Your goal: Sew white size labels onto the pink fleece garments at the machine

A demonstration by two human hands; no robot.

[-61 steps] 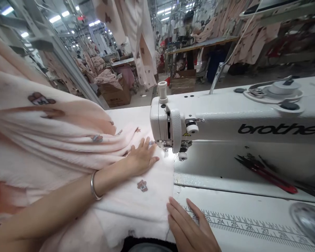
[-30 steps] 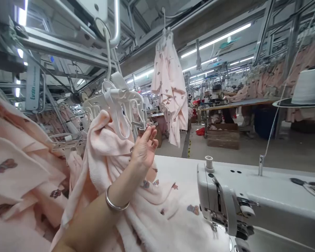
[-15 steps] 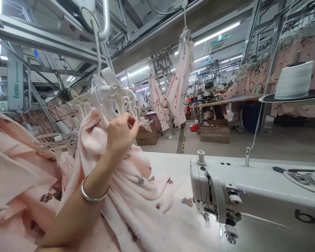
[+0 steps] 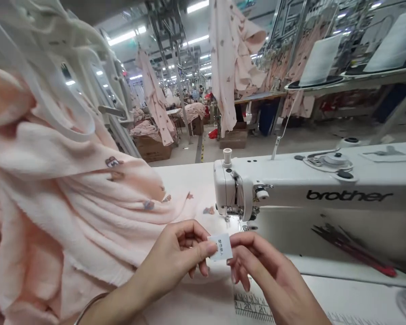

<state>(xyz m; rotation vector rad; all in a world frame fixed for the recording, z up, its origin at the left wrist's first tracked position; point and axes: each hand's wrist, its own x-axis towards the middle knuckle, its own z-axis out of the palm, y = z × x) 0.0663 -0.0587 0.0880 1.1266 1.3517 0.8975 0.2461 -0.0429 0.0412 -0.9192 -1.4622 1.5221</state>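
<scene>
A small white printed label point(image 4: 223, 247) is held up in front of the sewing machine. My left hand point(image 4: 181, 255) pinches its left side between thumb and fingers. At its right edge my right hand point(image 4: 260, 266) has curled fingers closed on the label's border. Below and to the left spreads pale pink fleece fabric point(image 4: 98, 203) with small printed figures, running over the table toward the needle area. The white sewing machine's head point(image 4: 233, 189) stands just beyond my hands.
White clamp hangers point(image 4: 77, 58) bear the fleece at upper left. Thread cones point(image 4: 320, 61) stand on a rack at upper right. Scissors or tweezers with a red end point(image 4: 358, 253) lie behind the machine arm. A printed ruler point(image 4: 253, 307) runs along the table's front.
My left hand has come down from the hanger to the front of the machine and now holds a label. My right hand has come into view. The view has swung right and down.
</scene>
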